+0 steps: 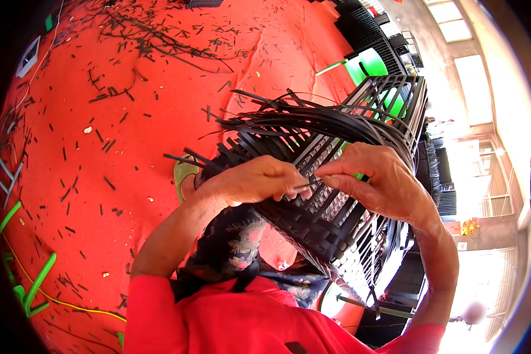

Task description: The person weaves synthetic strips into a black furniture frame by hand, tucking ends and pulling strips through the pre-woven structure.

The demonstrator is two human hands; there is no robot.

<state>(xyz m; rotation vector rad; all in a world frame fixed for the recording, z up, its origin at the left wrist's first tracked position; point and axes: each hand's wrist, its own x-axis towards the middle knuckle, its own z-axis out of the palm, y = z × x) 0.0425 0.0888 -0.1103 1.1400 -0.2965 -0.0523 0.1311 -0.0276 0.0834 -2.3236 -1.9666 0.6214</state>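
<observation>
A half-woven piece of dark wicker work (318, 230), made of flat black plastic strips on a frame, lies across in front of me. My left hand (259, 180) is closed above its weave, with a short thin dark strip (304, 185) showing at the fingertips. My right hand (374, 177) is just to the right, thumb and forefinger pinched together close to that strip's end. What the right fingers hold, if anything, is too small to make out. A thick bundle of loose strips (330, 121) arches over the far side of the weave.
Cut strip scraps and a tangle of long strips (159, 41) litter the red floor covering (177, 106). A bright green chair (366, 65) stands beyond the work. Green legs (38, 283) and a yellow cable (76, 305) lie at left. Dark woven pieces (366, 29) are stacked far right.
</observation>
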